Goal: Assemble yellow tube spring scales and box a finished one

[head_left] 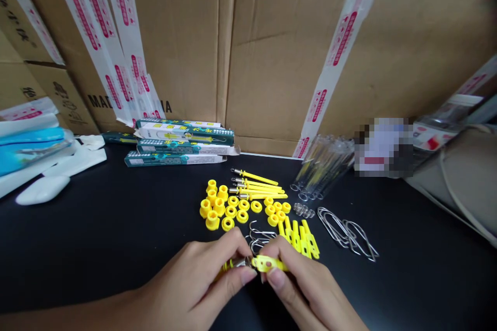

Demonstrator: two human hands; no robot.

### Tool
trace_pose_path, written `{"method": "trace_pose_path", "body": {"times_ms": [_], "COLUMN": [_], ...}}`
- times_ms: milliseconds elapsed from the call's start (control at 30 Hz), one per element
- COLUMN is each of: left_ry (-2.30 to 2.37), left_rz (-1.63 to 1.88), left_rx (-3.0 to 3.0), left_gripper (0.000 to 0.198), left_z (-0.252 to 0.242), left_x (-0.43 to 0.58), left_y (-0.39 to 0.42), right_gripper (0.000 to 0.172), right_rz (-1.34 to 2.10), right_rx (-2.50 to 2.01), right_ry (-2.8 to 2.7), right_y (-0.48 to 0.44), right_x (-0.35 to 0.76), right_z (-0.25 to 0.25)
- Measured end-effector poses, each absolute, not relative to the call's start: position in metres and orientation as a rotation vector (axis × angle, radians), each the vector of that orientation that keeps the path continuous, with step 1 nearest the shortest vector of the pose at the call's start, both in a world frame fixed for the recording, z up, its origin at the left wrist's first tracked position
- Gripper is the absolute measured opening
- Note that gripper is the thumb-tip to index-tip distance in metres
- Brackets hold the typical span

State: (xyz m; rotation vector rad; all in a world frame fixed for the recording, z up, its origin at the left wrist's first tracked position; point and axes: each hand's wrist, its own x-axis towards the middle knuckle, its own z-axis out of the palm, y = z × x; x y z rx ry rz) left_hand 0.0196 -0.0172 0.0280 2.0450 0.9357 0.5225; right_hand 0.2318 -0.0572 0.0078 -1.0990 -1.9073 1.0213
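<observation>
My left hand [198, 276] pinches a yellow rod with a metal end [242, 262]; most of the rod is hidden behind my fingers. Between thumb and forefinger, my right hand [305, 282] grips a flat yellow plastic piece with a hole [264, 263]. The two parts meet end to end, but I cannot tell whether they are joined. Just beyond my fingertips lie small metal hooks [261, 235]. Several matching yellow pieces [298, 238] rest by my right hand. Farther back are yellow rods with metal tips [262, 186], yellow flanged sleeves [212, 220] and yellow rings [242, 216].
Coiled springs [304, 210] and large bent metal hooks [345, 232] lie to the right. Clear plastic tubes [324, 165] are piled behind them. Printed boxes [174, 159] are stacked at the back against big taped cartons [186, 51]. White plastic pieces [46, 189] sit at the left.
</observation>
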Motion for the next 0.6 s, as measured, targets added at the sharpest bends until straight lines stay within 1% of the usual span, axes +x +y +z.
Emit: {"method": "trace_pose_path", "body": {"times_ms": [67,233,300,367,433,500,533,600], "left_ry": [0.928,0.936,0.911,0.911,0.935,0.917,0.836,0.833], "left_rz": [0.518,0.551,0.572,0.566,0.543,0.512,0.489,0.477], "left_rx": [2.079,2.147,2.17,2.19,2.208,2.221,2.237,2.246], "left_gripper": [0.03,0.033,0.032,0.033,0.032,0.029,0.025,0.026], "left_z": [0.0276,0.0261,0.0262,0.0265,0.0267,0.027,0.0271,0.0271], "left_x": [0.0196,0.0204,0.0207,0.0201,0.0187,0.0173,0.0168,0.0164], "left_y": [-0.0182,-0.0243,-0.0248,-0.0242,-0.0233,-0.0222,-0.0216,-0.0206], "right_gripper": [0.042,0.054,0.055,0.055,0.055,0.058,0.058,0.058], "right_rz": [1.12,1.611,1.656,1.57,1.393,1.229,1.167,1.072], "right_rx": [-1.129,-1.132,-1.122,-1.124,-1.126,-1.148,-1.172,-1.238], "right_ry": [-1.839,-1.511,-1.464,-1.533,-1.673,-1.795,-1.843,-1.891], "right_y": [-0.0573,-0.0566,-0.0564,-0.0566,-0.0571,-0.0576,-0.058,-0.0586], "right_x": [0.2307,0.229,0.2282,0.2273,0.2268,0.2269,0.2272,0.2277], "right_z": [0.0086,0.0057,0.0053,0.0062,0.0071,0.0069,0.0064,0.0057]}}
